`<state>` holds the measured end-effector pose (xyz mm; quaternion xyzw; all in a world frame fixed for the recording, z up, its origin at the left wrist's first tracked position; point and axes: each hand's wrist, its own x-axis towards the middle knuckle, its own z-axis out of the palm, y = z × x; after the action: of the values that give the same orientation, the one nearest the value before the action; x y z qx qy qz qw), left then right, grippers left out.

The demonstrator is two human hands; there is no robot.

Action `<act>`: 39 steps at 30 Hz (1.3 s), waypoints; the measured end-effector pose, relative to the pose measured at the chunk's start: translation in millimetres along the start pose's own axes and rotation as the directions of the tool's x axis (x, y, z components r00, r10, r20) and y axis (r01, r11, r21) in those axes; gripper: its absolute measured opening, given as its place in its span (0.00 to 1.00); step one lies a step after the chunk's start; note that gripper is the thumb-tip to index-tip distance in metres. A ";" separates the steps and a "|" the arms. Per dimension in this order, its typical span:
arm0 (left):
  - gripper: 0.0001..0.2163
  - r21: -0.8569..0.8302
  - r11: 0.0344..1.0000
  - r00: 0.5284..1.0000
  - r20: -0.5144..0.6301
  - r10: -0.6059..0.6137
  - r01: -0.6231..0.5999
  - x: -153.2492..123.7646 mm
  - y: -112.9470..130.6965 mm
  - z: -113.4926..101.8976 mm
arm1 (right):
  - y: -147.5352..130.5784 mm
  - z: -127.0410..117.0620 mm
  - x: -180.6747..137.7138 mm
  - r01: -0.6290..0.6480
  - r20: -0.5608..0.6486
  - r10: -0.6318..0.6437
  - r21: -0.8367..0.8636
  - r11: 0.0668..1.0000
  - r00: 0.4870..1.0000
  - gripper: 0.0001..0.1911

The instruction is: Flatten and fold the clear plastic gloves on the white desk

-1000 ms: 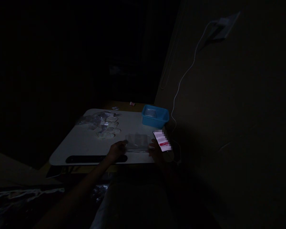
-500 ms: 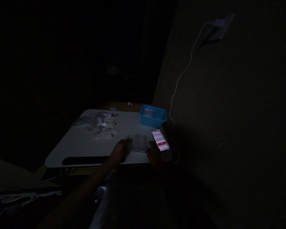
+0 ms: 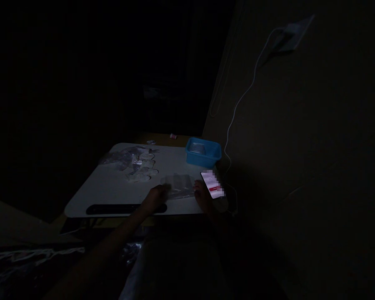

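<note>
A clear plastic bag (image 3: pixel 181 186) lies across the front of the white table, looking flat and slightly creased. Its left edge is pinched in my left hand (image 3: pixel 156 198), fingers closed. At the bag's right edge is my right hand (image 3: pixel 203 198), its fingers apart and stretched toward the plastic; the dim light hides whether they touch it. Just beyond that hand a phone (image 3: pixel 212 184) with a lit screen lies at the table's right side.
On the white table (image 3: pixel 112 191) are crumpled clear plastic (image 3: pixel 121 159) and several pale pieces (image 3: pixel 139 174) at left. A blue basket (image 3: pixel 203 159) holding a clear packet (image 3: pixel 196 148) stands at the back right. A white cable (image 3: pixel 237 102) hangs down the wall.
The bag's left side has shifted slightly left with my left hand. My right hand's fingers have loosened and spread at its right edge. The whole view has moved slightly.
</note>
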<state>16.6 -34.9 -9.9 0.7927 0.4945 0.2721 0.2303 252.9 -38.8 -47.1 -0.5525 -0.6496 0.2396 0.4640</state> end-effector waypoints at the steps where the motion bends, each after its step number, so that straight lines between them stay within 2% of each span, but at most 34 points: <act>1: 0.14 -0.009 1.000 1.000 0.007 0.013 -0.013 0.6 -0.3 0.0 | 0.9 -0.4 0.2 -0.005 -0.023 0.005 -0.002 1.000 1.000 0.23; 4: 0.13 -0.039 0.998 0.999 0.008 0.046 -0.046 1.6 -1.0 1.7 | 2.1 -1.5 -0.4 -0.050 -0.130 0.044 -0.047 0.998 0.991 0.20; 6: 0.13 -0.046 0.997 0.998 0.009 0.055 -0.055 1.9 -1.1 3.8 | 1.1 -1.8 -1.1 -0.087 -0.154 0.076 -0.070 0.994 0.985 0.20; 12: 0.14 -0.010 0.995 0.995 0.026 0.096 -0.096 2.9 -0.8 4.5 | -6.2 0.2 -0.6 -0.062 -0.075 0.055 -0.098 0.993 0.996 0.24; 18: 0.16 0.196 0.971 0.989 -0.021 0.144 -0.137 8.7 7.3 -0.9 | -17.8 -4.1 -3.1 -0.022 -0.049 0.011 -0.227 0.974 0.999 0.24; 21: 0.17 0.235 0.950 0.978 -0.007 0.211 -0.203 14.3 17.8 11.0 | -33.8 -3.4 -0.9 0.051 -0.002 -0.055 -0.347 0.936 0.998 0.22; 24: 0.20 0.290 0.927 0.969 0.003 0.247 -0.237 21.5 26.5 31.0 | -52.6 6.0 6.6 0.193 0.137 -0.150 -0.404 0.894 0.979 0.24; 27: 0.23 0.367 0.909 0.978 0.008 0.210 -0.198 27.5 29.1 46.8 | -62.9 18.8 15.0 0.313 0.267 -0.208 -0.447 0.838 0.941 0.25; 30: 0.23 0.426 0.893 0.988 0.010 0.156 -0.145 29.0 26.7 53.0 | -60.1 26.2 17.9 0.376 0.343 -0.218 -0.508 0.775 0.913 0.23; 33: 0.22 0.456 0.884 0.994 0.008 0.105 -0.097 25.3 23.8 53.5 | -50.6 26.5 13.9 0.375 0.356 -0.194 -0.560 0.739 0.914 0.23; 39: 0.25 0.522 0.853 1.000 0.009 -0.002 -0.003 16.6 26.0 49.0 | -42.7 24.9 4.0 0.325 0.300 -0.169 -0.611 0.722 0.939 0.25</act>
<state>72.0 -35.0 -26.6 0.8268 0.5485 0.1243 0.0088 210.3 -41.8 -21.9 -0.5564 -0.8078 -0.0054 0.1947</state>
